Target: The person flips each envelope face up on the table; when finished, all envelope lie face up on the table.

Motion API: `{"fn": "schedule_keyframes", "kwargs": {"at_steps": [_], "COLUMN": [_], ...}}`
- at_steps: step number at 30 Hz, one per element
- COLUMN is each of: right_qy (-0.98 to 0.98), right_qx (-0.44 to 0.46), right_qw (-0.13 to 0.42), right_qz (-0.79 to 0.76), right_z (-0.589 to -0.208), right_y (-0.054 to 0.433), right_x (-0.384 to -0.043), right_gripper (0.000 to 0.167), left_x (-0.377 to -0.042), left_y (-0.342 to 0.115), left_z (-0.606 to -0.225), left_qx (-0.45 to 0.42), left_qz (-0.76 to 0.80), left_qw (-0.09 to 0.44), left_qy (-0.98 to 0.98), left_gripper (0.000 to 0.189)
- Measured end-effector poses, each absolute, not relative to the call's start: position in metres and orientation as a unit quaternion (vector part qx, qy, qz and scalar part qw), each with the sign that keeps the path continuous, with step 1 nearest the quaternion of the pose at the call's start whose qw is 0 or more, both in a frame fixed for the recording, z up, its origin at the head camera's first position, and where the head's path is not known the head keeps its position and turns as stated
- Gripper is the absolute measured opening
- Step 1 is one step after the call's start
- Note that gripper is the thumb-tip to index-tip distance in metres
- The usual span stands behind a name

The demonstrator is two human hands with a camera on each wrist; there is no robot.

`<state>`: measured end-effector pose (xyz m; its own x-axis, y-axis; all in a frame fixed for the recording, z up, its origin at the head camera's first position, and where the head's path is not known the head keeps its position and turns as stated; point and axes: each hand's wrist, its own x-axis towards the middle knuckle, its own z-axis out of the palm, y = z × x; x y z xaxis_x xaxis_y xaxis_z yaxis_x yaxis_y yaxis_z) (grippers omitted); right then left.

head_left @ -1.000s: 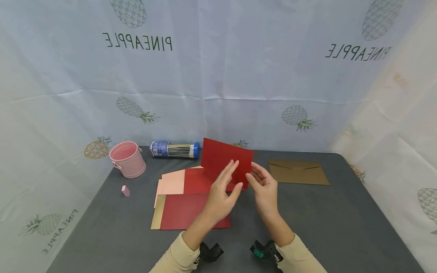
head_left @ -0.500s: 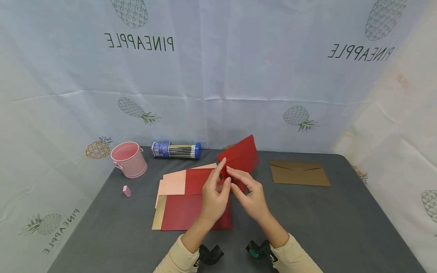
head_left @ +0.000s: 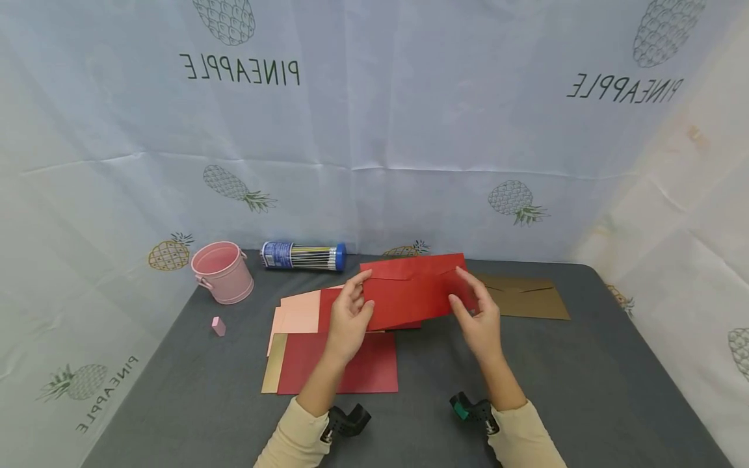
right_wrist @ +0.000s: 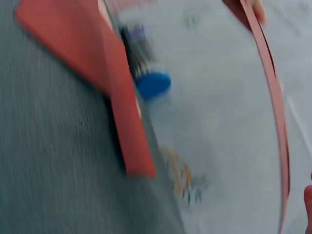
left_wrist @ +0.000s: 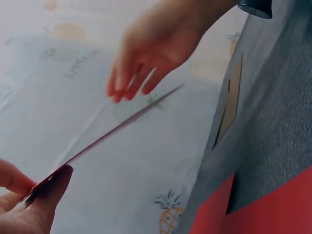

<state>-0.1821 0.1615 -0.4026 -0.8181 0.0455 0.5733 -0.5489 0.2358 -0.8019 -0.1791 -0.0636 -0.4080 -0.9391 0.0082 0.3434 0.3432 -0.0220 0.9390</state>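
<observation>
In the head view my left hand (head_left: 350, 318) holds a red envelope (head_left: 418, 292) by its left end, raised over the table with its flap side toward me. The left wrist view shows the thumb (left_wrist: 56, 190) on one face of the thin envelope (left_wrist: 114, 129) and fingers on the other. My right hand (head_left: 482, 318) is at the envelope's right end, its fingers loosely bent. From the left wrist, a gap shows between the right hand (left_wrist: 153, 53) and the envelope. Below lie more red envelopes (head_left: 363, 364), pink ones (head_left: 301, 313) and a gold edge (head_left: 274, 364).
A brown envelope (head_left: 526, 299) lies at the back right. A pink bucket (head_left: 222, 276), a clear tube of pencil-like sticks with a blue cap (head_left: 304, 257) and a small pink block (head_left: 218, 326) stand or lie at the back left. A pineapple-print curtain (head_left: 374, 117) hangs behind the grey table (head_left: 562, 390).
The red envelope has turned around, so its flap side now faces me. My hands came together at its near edge, then moved apart, the left to its left end, the right to its right.
</observation>
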Motion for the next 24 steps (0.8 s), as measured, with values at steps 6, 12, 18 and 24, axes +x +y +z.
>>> {"fn": "schedule_keyframes", "kwargs": {"at_steps": [6,12,18,24], "right_qy": [-0.733,-0.683,-0.665,-0.686], "right_qx": [0.087,0.070,0.064,0.072], "right_qw": [0.176,0.093,0.069,0.046], "right_qz": [0.652,0.721,0.741,0.723], "right_z": [-0.435,-0.458,-0.463,-0.467], "right_y": [0.192,0.205,0.216,0.237], "right_x": [-0.205,-0.217,-0.219,-0.218], "right_gripper": [0.053,0.054,0.052,0.051], "left_x": [-0.192,-0.200,-0.205,-0.206], "left_y": [-0.076,-0.082,-0.088,-0.084], "left_z": [-0.417,-0.430,-0.441,-0.450], "left_qx": [-0.093,-0.094,-0.095,-0.106], "left_qz": [-0.769,-0.787,-0.757,-0.718], "left_qw": [0.046,0.006,-0.003,-0.010], "left_qy": [-0.631,-0.610,-0.647,-0.688], "left_gripper": [0.053,0.053,0.046,0.042]}}
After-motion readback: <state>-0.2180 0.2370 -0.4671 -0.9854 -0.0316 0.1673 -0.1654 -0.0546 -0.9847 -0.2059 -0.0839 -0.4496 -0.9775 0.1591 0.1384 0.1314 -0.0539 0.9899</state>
